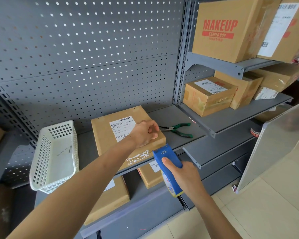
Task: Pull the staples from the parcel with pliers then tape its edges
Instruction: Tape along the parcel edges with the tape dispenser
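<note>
A flat brown cardboard parcel [107, 135] with a white shipping label lies on the grey shelf [86, 149]. My left hand [145, 133] rests on its right side, fingers curled over the right edge and pressing down. My right hand [181, 175] holds a blue tape dispenser [169, 163]. The dispenser's toothed front end touches the parcel's near right corner. Green-handled pliers [178, 129] lie on the shelf just right of the parcel, jaws pointing left toward my left hand. Torn white tape residue marks the parcel's near edge.
A white plastic basket [41, 163] holding a couple of pulled staples stands left of the parcel. More cardboard boxes [209, 95] fill the shelves to the right and below. A perforated grey back panel rises behind. A tape roll [255, 132] lies on a lower right shelf.
</note>
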